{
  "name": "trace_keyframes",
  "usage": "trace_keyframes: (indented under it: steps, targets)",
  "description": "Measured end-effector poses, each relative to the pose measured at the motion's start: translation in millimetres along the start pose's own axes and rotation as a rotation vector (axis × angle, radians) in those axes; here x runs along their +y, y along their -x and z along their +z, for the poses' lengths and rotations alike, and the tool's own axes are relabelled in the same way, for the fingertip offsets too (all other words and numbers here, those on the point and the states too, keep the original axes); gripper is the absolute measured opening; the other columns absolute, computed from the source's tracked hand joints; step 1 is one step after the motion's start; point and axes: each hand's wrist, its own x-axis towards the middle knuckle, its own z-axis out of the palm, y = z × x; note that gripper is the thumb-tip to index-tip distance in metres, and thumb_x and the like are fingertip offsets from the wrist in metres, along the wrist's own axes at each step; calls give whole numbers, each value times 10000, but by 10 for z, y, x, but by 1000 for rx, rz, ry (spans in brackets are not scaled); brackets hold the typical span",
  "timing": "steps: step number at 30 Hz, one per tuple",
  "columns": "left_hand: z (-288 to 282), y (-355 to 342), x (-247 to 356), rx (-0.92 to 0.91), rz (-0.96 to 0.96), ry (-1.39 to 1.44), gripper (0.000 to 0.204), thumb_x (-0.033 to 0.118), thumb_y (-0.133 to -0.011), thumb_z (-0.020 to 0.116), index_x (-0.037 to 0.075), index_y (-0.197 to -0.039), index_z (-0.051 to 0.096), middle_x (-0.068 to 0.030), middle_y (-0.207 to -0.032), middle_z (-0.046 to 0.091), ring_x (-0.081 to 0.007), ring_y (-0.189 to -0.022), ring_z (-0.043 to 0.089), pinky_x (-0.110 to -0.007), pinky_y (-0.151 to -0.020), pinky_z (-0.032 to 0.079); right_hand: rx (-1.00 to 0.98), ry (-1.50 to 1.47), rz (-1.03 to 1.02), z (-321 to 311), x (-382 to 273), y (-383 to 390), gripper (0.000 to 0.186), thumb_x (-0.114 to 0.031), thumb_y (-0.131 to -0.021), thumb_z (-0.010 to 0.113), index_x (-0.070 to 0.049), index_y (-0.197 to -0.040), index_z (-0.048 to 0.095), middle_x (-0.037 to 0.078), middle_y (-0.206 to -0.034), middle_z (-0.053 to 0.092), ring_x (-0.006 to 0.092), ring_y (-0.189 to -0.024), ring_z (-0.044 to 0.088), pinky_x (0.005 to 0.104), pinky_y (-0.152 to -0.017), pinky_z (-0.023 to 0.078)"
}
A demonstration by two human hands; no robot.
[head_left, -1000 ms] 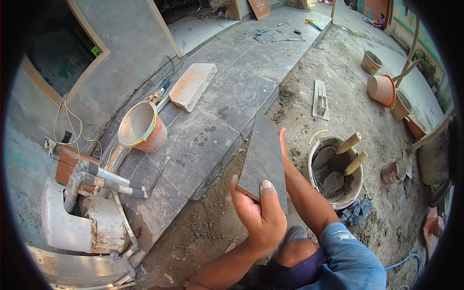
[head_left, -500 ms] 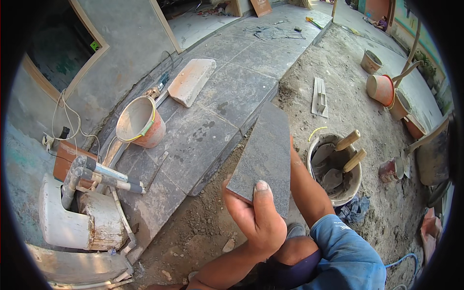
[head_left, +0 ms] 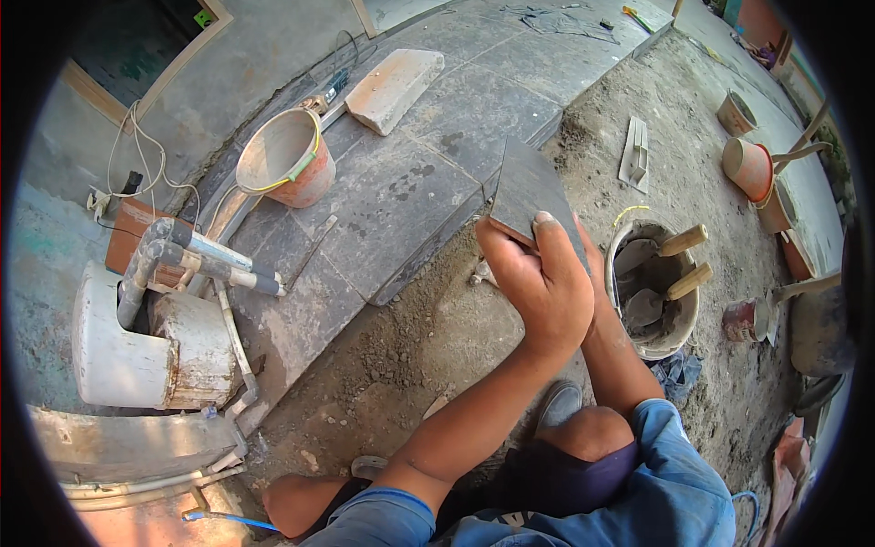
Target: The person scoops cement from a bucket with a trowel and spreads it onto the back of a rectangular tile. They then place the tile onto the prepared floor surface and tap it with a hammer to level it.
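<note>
The left hand is closed around the near end of a dark grey tile, thumb pressed on its face and the other fingers curled beneath its brownish edge. The right hand sits mostly hidden behind it, so I can't tell how its fingers stand. The tile is just right of the frame's centre, tilted, its long axis running from the hands up and slightly left. Its far end overlaps, in my view, the edge of the tiled ledge; I can't tell whether they touch. Soil spreads to its right, up to the mortar bucket beside the right forearm.
</note>
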Motion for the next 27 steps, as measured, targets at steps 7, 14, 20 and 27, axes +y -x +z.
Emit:
trace_keyframes:
  steps: [7,14,20,27]
  targets:
    - [-57,39,-58,7,-26,-31,198,9,-912,459,-83,-1078,404,-167,-1050,547,-172,-948,566,-329,-823,486,-28,1,9,-57,7,-32,419,-281,-1027,360,10,-1300,487,139,-1282,554,248,-1186,530,414,-1060,381]
    - [-117,148,-61,-28,20,-26,200,0,-911,463,-79,-1085,406,-170,-1051,547,-182,-952,572,-332,-829,488,-102,-54,116,-143,-41,21,387,-290,-1008,411,9,-1208,556,145,-1147,627,240,-1031,616,395,-938,483]
    - [-133,173,-73,-32,84,-139,191,-2,-910,460,-65,-1084,413,-144,-1035,538,-174,-938,564,-323,-830,479,18,-37,97,-72,-10,28,365,-272,-1000,421,2,-1186,574,136,-1132,634,223,-1009,621,377,-923,488]
    - [-277,152,-59,-112,45,-107,210,9,-917,451,-68,-1106,405,-144,-1041,535,-169,-919,561,-319,-816,477,155,435,6,-210,-179,-4,341,-271,-985,445,-17,-1135,617,115,-1108,645,199,-973,622,362,-892,481]
